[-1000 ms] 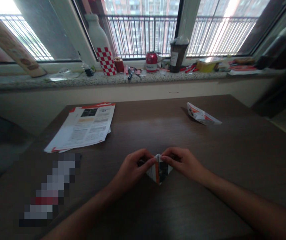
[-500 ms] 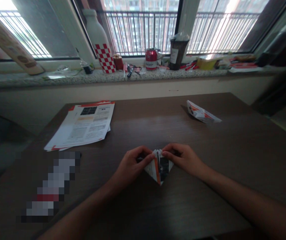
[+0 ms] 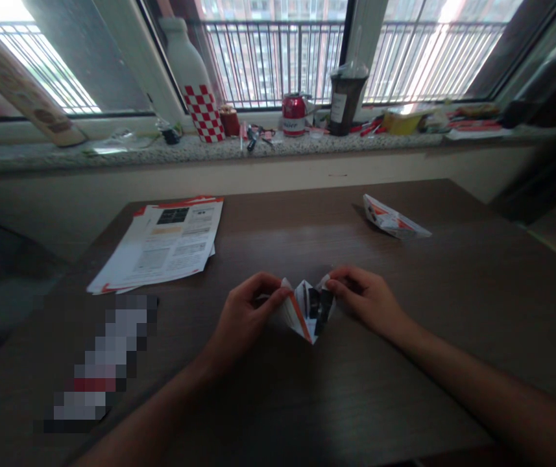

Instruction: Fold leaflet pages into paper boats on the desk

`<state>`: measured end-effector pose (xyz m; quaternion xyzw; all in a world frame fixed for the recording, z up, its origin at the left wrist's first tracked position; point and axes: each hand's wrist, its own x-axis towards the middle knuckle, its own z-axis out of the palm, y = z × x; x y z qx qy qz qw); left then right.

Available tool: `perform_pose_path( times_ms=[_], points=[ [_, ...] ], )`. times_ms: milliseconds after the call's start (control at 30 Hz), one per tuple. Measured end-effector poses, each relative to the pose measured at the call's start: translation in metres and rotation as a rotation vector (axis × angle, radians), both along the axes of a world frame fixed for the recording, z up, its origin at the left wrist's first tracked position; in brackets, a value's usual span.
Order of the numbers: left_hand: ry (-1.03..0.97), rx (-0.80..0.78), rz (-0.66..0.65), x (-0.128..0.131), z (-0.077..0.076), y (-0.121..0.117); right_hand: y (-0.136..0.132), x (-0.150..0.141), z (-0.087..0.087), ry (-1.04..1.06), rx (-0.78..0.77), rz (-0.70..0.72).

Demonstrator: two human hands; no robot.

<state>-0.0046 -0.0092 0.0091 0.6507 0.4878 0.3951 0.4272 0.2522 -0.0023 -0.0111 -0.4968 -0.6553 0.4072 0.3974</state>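
A small piece of folded paper (image 3: 312,310), printed in white, black and orange, is held between both hands over the middle of the table. My left hand (image 3: 251,311) pinches its left upper corner between thumb and fingers. At the opposite upper corner, my right hand (image 3: 368,295) grips it the same way. The two corners are spread apart, with a white peak standing between them and a point facing down toward me. Whether the paper's lower tip touches the table I cannot tell.
Beyond my right hand lies a folded paper boat-like shape (image 3: 394,219). Printed sheets (image 3: 170,243) are stacked at the table's back left, and a pixelated object (image 3: 107,363) lies in front of them. A bottle (image 3: 197,84), red can (image 3: 294,115) and dark cup (image 3: 347,100) stand on the windowsill.
Both hands have moved apart and slightly up, pulling the paper's two top corners outward. The fold that was closed in the middle is now opened into a wider shape.
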Motion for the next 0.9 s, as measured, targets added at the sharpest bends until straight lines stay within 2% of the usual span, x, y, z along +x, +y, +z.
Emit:
perform_pose_path(
  times_ms=[133, 367, 533, 700, 800, 900],
  points=[
    [-0.009, 0.055, 0.064, -0.006, -0.002, 0.005, 0.006, 0.007, -0.003, 0.018, 0.026, -0.022],
    [0.174, 0.087, 0.187, -0.029, -0.012, 0.024, 0.023, 0.026, -0.006, -0.074, 0.087, -0.074],
    [0.266, 0.037, 0.129, -0.041, -0.016, 0.032, 0.031, 0.039, -0.01, -0.237, 0.11, 0.002],
    [0.422, 0.008, 0.116, -0.041, -0.018, 0.034, 0.036, 0.045, -0.014, -0.3, 0.148, 0.037],
    [0.483, 0.023, 0.111, -0.039, -0.02, 0.034, 0.037, 0.044, -0.016, -0.325, 0.147, 0.035],
    [0.575, 0.114, 0.096, -0.038, -0.024, 0.033, 0.036, 0.04, -0.017, -0.376, 0.168, 0.027]
  ],
)
